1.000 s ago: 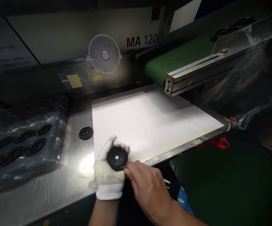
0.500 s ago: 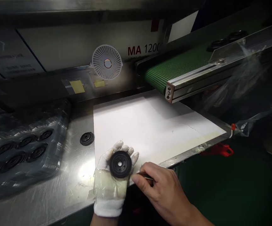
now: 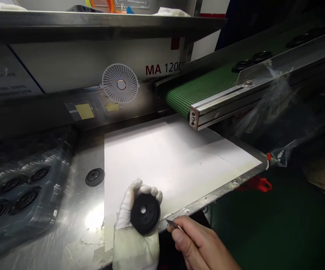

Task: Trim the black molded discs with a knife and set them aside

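My left hand (image 3: 127, 210), in a white glove with clear tape round the wrist, holds a round black plastic wheel (image 3: 148, 219) with a hole in its middle. The gloved fingers curl around the wheel's far edge. Close by on the right, my bare right hand (image 3: 196, 242) pinches a small pointed blade (image 3: 173, 224), its tip toward the wheel but apart from it. Most of the blade's handle is hidden in my fingers. Another ribbed black wheel (image 3: 94, 177) lies on the metal table left of the white sheet (image 3: 162, 157).
A clear plastic tray (image 3: 45, 213) with several black wheels stands at the left. At the upper right, a green conveyor belt (image 3: 202, 90) carries more black parts (image 3: 244, 65). A small white fan (image 3: 120, 83) stands behind the sheet. Red-handled tool (image 3: 259, 183) hangs by the table edge.
The view has tilted up, showing the shelf. My left fingers have curled closer round the wheel, which has tilted. The blade tip now shows in my right hand. Parts on the belt have moved nearer.
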A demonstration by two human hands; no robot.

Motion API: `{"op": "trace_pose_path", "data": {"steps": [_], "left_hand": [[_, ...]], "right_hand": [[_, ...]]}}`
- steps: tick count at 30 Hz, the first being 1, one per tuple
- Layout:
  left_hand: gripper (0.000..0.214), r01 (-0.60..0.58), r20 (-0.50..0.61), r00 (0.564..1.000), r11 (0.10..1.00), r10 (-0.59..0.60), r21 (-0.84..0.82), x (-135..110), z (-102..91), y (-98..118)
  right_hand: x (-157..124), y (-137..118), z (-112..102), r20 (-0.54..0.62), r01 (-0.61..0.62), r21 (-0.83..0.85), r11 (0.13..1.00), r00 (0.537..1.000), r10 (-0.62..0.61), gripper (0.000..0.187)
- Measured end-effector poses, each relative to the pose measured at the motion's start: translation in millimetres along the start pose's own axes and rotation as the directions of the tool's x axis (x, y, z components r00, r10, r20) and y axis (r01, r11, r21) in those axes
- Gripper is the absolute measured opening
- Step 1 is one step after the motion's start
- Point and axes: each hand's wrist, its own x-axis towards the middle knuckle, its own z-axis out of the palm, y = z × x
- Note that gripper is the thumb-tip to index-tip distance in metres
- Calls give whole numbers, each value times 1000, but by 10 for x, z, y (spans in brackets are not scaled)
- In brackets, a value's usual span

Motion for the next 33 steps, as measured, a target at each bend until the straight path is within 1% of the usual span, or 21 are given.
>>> {"op": "trace_pose_path", "data": {"steps": [3,5,7,9,11,13,15,16,19,21,23,24,25,26,27,28,30,31,32,33], "left_hand": [[18,-85,-21,996,996,85,-8,-23,25,-23],[16,-134,-25,991,991,134,-8,-26,27,-19],[13,-141,-28,990,990,140,-22,-13,17,-5],[12,-111,-50,993,992,109,-51,13,-3,14],[14,-90,-105,991,993,81,-80,46,-25,32],[18,-73,-162,985,992,56,-103,76,-45,48],[21,-31,-186,982,992,7,-124,92,-62,68],[22,-6,-179,984,991,-18,-132,92,-71,82],[29,78,-104,990,989,-91,-123,56,-115,141],[36,141,1,990,985,-142,-96,19,-166,194],[39,204,156,969,978,-194,-52,-9,-233,248],[39,228,233,948,973,-216,-25,-15,-270,272],[38,250,295,925,968,-240,4,-14,-307,291],[36,271,338,903,962,-266,34,-8,-343,305],[34,292,356,886,954,-297,68,5,-375,312],[31,320,348,875,942,-335,103,21,-402,312],[27,394,279,860,903,-428,169,54,-438,287],[26,432,232,853,882,-468,190,66,-447,266],[27,467,191,844,861,-502,201,71,-451,243],[30,496,166,832,844,-529,206,69,-452,220]], "right_hand": [[89,-22,106,24,49,-100,994,999,-47,33],[115,-53,138,71,70,-145,987,996,-60,33],[116,-78,138,127,96,-147,984,989,-77,32],[107,-87,120,159,119,-115,986,982,-100,31],[101,-84,97,132,123,-86,989,985,-111,31],[97,-81,78,81,116,-80,990,991,-110,32],[92,-79,57,29,107,-79,991,994,-105,30],[87,-75,41,1,102,-75,992,995,-102,28],[68,-17,-45,-102,78,-64,995,991,-84,24],[60,61,-132,-136,21,-31,999,990,-25,34],[52,139,-225,-131,-53,63,997,990,61,45],[45,166,-268,-139,-78,130,988,986,96,47],[35,180,-308,-152,-86,204,975,981,119,45],[21,180,-345,-166,-79,281,956,978,129,39],[3,166,-380,-181,-64,364,929,974,138,32],[-16,140,-415,-189,-54,455,889,970,156,28],[-59,70,-493,-152,-63,651,756,965,212,25],[-79,34,-536,-118,-67,733,677,967,224,27],[-95,3,-581,-83,-72,793,604,971,225,36],[-108,-19,-624,-54,-74,829,554,976,212,47]]}}
